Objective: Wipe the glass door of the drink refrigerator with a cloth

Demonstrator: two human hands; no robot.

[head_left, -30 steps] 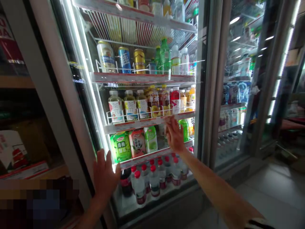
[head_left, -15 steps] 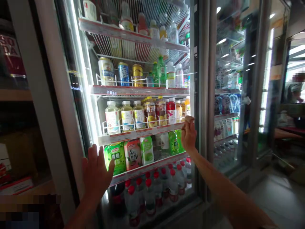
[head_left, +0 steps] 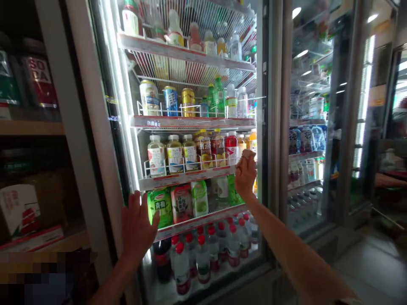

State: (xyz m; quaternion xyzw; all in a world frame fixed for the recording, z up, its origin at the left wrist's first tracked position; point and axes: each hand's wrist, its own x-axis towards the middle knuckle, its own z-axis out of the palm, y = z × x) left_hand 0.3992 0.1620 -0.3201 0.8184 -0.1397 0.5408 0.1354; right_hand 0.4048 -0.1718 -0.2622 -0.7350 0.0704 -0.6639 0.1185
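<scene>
A lit drinks fridge [head_left: 270,169] fills the middle of the view behind its glass door. My left hand [head_left: 138,220] is open, fingers up and thumb out, at the left part of the glass; I cannot tell if the palm touches it. On the right side of the glass, my right hand [head_left: 245,176] is closed round a crumpled, pale brownish cloth [head_left: 248,153] that shows above the fingers. Just behind the hands are tea bottles [head_left: 175,154], green drink cartons [head_left: 160,207] and red-capped water bottles [head_left: 202,258].
Cans [head_left: 188,101] and more bottles stand on the upper wire shelves. A second glass-fronted fridge [head_left: 307,144] is on the right. At left, a shelf [head_left: 32,128] holds dark bottles behind a grey frame [head_left: 76,127]. Another person's arm [head_left: 383,180] shows at far right.
My right hand and the cloth have shifted left across the glass, off the fridge's right edge. The left hand keeps its place on the left side. The view has turned slightly left.
</scene>
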